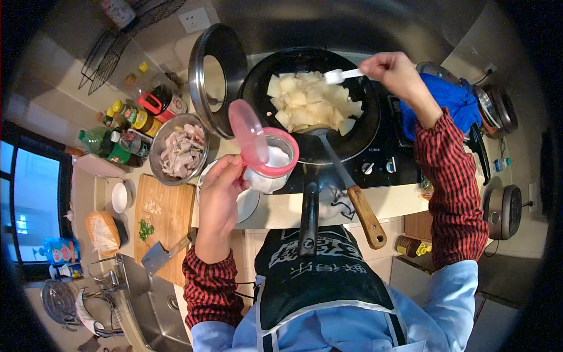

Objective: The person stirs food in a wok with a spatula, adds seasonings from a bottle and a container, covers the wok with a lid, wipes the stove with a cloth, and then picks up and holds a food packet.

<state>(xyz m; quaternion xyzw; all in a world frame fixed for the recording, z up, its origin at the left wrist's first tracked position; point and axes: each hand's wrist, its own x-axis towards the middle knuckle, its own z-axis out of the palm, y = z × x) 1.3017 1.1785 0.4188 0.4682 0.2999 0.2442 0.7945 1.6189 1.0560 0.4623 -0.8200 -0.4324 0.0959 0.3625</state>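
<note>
My left hand (223, 189) grips a clear jar (266, 181) with a pink rim, its pink lid (247, 127) flipped up. White granules fill part of the jar. Above the far right of a black wok (369, 119), my right hand (389, 72) pinches the handle of a small white spoon (334, 77), whose bowl is over the food. Pale flat vegetable slices (303, 103) lie in the wok, moist and mixed with small bits. A wooden-handled spatula (336, 158) rests with its blade among the slices and its handle over the counter's front edge.
Left of the wok lean a pan lid (211, 79), a glass bowl of raw meat (182, 152) and several bottles (136, 116). A cleaver (158, 257) lies on a cutting board (169, 211) with chopped garlic and greens. A blue cloth (444, 103) sits right of the stove.
</note>
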